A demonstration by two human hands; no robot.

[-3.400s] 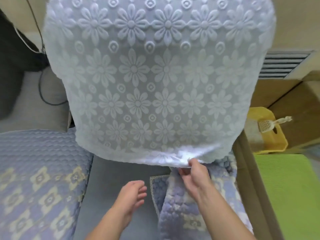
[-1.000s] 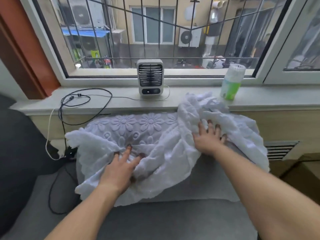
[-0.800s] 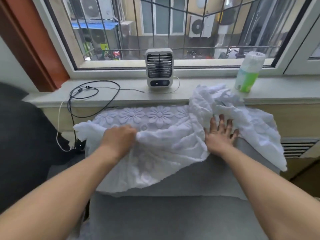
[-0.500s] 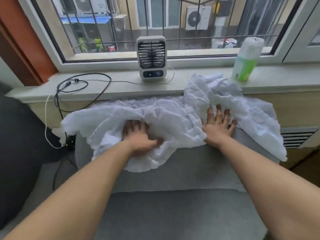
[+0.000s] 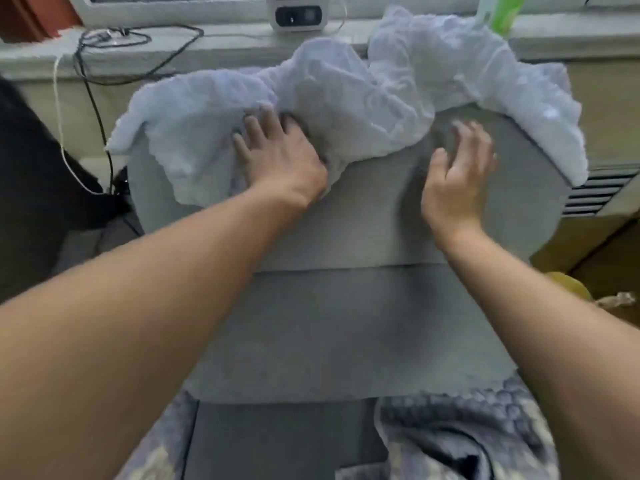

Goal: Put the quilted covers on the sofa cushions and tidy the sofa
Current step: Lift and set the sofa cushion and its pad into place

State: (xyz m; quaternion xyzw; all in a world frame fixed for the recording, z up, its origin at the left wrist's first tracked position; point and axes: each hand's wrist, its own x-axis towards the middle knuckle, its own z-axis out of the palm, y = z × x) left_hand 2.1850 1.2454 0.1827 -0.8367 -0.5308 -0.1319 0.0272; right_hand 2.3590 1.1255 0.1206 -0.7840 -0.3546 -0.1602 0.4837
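Observation:
A crumpled white lace cloth [image 5: 363,95] lies bunched along the top of the grey sofa back cushion [image 5: 363,233]. My left hand [image 5: 277,157] presses flat on the cloth's lower left part, fingers spread. My right hand [image 5: 457,171] hovers just over the bare grey cushion to the right of the cloth, fingers loosely spread and holding nothing. A blue quilted cover [image 5: 460,434] lies rumpled at the bottom right on the grey seat cushion [image 5: 284,441]. Another quilted piece [image 5: 156,455] shows at the bottom left.
A windowsill [image 5: 214,46] runs behind the sofa with a small white fan [image 5: 298,15], black and white cables [image 5: 90,77] and a green bottle [image 5: 502,12]. A vent grille [image 5: 592,195] and a yellow object [image 5: 564,285] sit to the right.
My view has tilted down toward the seat. My right hand has come off the white cloth and now sits over bare cushion. The cloth is bunched higher toward the sill.

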